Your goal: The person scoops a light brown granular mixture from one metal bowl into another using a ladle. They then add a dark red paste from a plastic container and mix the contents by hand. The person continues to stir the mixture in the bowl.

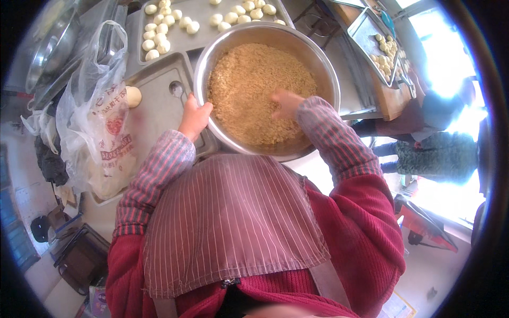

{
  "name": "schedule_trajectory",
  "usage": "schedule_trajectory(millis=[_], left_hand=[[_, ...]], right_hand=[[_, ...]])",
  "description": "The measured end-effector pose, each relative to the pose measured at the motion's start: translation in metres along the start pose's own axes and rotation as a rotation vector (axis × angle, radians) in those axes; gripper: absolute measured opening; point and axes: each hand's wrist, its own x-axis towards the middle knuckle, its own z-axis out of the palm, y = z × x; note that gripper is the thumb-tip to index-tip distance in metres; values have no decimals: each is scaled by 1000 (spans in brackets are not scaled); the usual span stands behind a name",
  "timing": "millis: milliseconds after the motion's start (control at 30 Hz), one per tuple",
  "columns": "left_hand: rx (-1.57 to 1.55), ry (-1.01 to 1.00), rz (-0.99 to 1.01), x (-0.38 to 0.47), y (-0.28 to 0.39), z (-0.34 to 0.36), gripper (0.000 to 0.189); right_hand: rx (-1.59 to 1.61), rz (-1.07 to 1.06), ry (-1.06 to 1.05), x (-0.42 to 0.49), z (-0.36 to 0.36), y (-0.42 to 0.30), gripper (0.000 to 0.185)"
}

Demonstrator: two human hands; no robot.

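Observation:
A large round stainless steel bowl (333, 75) holds a brown, crumbly mixture (254, 79). My left hand (195, 118) grips the bowl's left rim, with the thumb on the rim. My right hand (287, 104) is in the bowl, its blurred fingers touching the mixture; whether they hold any of it cannot be told. Left of the bowl, a metal spoon (176, 88) lies on a metal tray (155, 85). A smooth, pale dough ball (133, 97) rests on the same tray, partly behind a clear plastic bag (89, 119) with red printing.
Beyond the bowl, another metal tray (140, 39) bears many dough balls (163, 46). At the right, a tray (360, 24) of small dough pieces stands on a wooden table (391, 105), with people (435, 157) beside it. Metal basins (53, 51) stand at the upper left.

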Motion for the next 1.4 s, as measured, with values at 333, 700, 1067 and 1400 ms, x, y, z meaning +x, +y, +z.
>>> schedule_trajectory(millis=[333,700,1067,1400], left_hand=[[13,45,-22,-2,-9,5,40],[-26,35,-32,-7,-3,-34,46],[-187,33,-339,-63,9,-90,31],[-161,97,-364,-144,-13,-244,28]], right_hand=[[992,94,388,-59,-40,46,58],[150,268,605,-35,-25,31,50],[506,-63,874,-48,-54,-40,30],[377,-646,646,-18,-45,-322,28]])
